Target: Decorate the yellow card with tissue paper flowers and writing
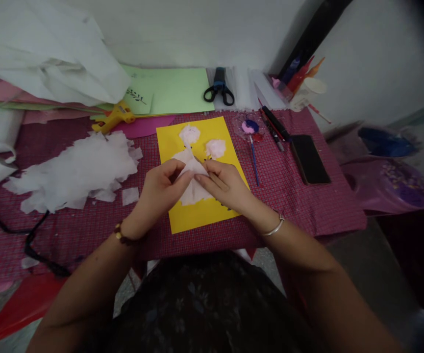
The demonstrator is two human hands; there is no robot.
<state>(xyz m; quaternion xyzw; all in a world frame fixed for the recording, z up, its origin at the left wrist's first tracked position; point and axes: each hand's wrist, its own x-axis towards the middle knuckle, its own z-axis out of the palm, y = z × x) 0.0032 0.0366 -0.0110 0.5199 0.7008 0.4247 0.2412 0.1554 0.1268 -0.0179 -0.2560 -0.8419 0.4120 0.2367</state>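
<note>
Between both hands is a piece of white tissue paper (196,169), pinched by the fingers over a yellow sheet (212,223). My left hand (162,189) grips its left side with thumb and forefinger. From the right, my right hand (228,186) closes on the same piece. White fluffy paper tufts show on the sheet: one at the top (189,134), another at the right (215,148). More white paper (193,195) lies under the hands, partly hidden by them. Small dark marks beside the tufts are partly covered.
Left lies a pile of white tissue squares (75,169), with a yellow glue gun (114,117) behind it. Black-handled scissors (219,88) rest on paper at the back. Right are a paint palette (249,126), a blue brush (254,164), pens (273,125) and a dark phone-like slab (310,159).
</note>
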